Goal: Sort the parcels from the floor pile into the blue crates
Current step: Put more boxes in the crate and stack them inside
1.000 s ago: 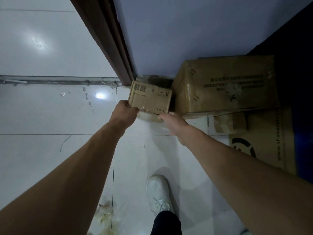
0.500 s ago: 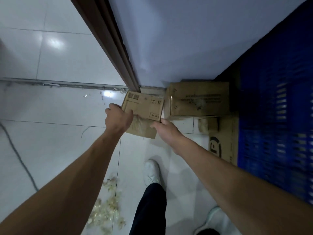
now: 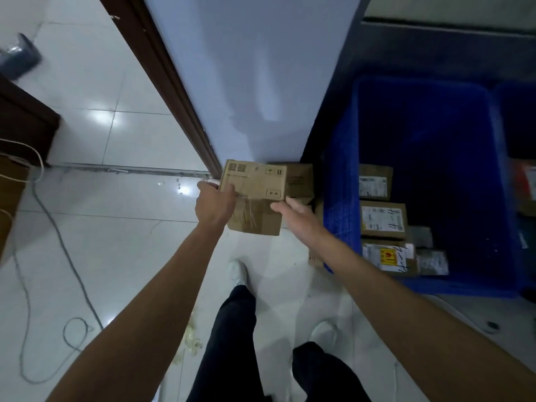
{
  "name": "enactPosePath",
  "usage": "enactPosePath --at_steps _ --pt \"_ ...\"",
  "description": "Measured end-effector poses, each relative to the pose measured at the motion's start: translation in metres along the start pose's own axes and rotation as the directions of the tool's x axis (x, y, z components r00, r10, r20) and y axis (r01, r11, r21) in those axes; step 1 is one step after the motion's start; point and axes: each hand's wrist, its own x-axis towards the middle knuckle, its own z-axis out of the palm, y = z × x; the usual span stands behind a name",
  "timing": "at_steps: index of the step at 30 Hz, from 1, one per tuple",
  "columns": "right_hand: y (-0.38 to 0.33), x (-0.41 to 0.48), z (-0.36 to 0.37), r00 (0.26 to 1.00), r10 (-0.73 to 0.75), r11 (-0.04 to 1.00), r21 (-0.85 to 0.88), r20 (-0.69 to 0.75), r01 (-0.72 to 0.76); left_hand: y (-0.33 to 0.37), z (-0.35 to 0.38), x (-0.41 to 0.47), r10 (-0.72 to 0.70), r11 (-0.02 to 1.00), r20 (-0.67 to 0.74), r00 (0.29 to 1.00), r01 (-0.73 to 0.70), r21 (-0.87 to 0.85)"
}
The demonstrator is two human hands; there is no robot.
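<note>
**Q:** What differs from half a second earlier?

**A:** The blue crate showed then only as a blurred side wall at right. Its open interior is now in view. The parcel now covers most of the floor box behind it, at the foot of the white wall.

**Q:** Grip and clearance?

**A:** The parcel is held off the tiled floor, just left of the crate's left wall. The left hand curls round the parcel's left edge. The right hand lays its thumb on the right near face, with the fingers hidden behind. Open floor extends left, crossed by a grey cable.

**Q:** Markings?

**A:** The parcel bears two square codes at its far left corner and handling symbols at right. The text is illegible. The crate parcels along the left wall carry white labels with black handwriting.
</note>
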Motion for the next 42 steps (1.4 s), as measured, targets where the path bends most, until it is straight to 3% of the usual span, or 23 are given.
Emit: enactPosePath --at_steps 7,18,22,28,31,36,39,42 --pt "0.005 -0.108 -0.067 0.986 -0.108 0.986 0.110 -0.127 0.122 0.052 -0.009 -0.136 0.151 0.984 -0.041 0.988 -0.154 -0.088" --pt "0.071 -0.250 -0.180 0.938 -0.170 0.963 0.150 -0.302 0.223 0.074 0.052 -0.321 0.326 0.943 0.103 0.940 -0.316 -0.102" --pt "0.089 -0.277 -0.214 0.915 -0.150 0.959 0.170 -0.375 0.227 0.094 0.068 -0.358 0.332 0.940 0.209 0.920 -0.305 -0.154" --pt "0.107 -0.308 -0.241 0.893 -0.190 0.960 0.114 -0.408 0.256 0.113 0.090 -0.378 0.226 0.969 0.262 0.938 -0.187 -0.164" --pt "0.116 -0.308 -0.243 0.892 -0.200 0.966 0.068 -0.404 0.248 0.117 0.098 -0.377 0.078 0.962 0.292 0.953 0.006 -0.275" --pt "0.117 -0.299 -0.232 0.870 -0.234 0.970 -0.049 -0.434 0.236 0.114 0.110 -0.355 0.001 0.973 0.481 0.877 0.110 -0.202" --pt "0.109 -0.298 -0.228 0.840 -0.288 0.958 -0.130 -0.460 0.257 0.117 0.111 -0.340 -0.157 0.935 0.549 0.821 0.302 -0.184" --pt "0.104 -0.292 -0.222 0.835 -0.324 0.946 -0.179 -0.445 0.272 0.121 0.116 -0.321 -0.226 0.895 0.607 0.762 0.409 -0.180"
